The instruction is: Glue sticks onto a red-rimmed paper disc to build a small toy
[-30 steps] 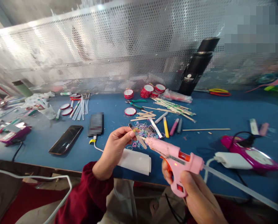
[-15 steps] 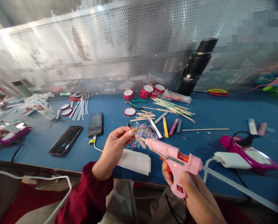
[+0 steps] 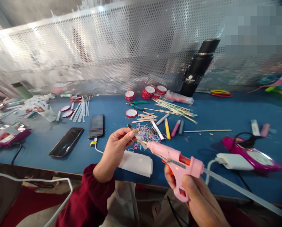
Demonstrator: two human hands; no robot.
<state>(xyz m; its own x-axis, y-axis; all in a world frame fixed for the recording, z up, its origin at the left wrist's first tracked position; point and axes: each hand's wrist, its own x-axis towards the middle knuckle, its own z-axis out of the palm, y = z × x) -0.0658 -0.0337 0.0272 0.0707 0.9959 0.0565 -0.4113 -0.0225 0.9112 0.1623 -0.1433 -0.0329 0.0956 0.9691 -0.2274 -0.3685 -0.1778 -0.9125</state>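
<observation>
My left hand (image 3: 114, 149) pinches a small wooden craft stick (image 3: 137, 136) above the front of the blue table (image 3: 214, 116). My right hand (image 3: 197, 198) grips the handle of a pink hot glue gun (image 3: 176, 162), a clear glue stick trailing from its back. The gun's nozzle touches the lower end of the stick. A folded white sheet (image 3: 137, 164) lies on the table just under both hands, and a heap of coloured rubber bands (image 3: 145, 134) lies behind the stick.
Two phones (image 3: 66, 142) lie at the left. Wooden sticks (image 3: 174, 110), markers (image 3: 166, 127), red tape rolls (image 3: 151, 91), pliers and a black bottle (image 3: 198, 67) crowd the back. A purple device (image 3: 251, 154) with a white plug sits at right. A perforated metal panel (image 3: 107, 47) stands behind.
The stick and the glue gun have shifted very slightly up and left; otherwise both hands keep the same hold.
</observation>
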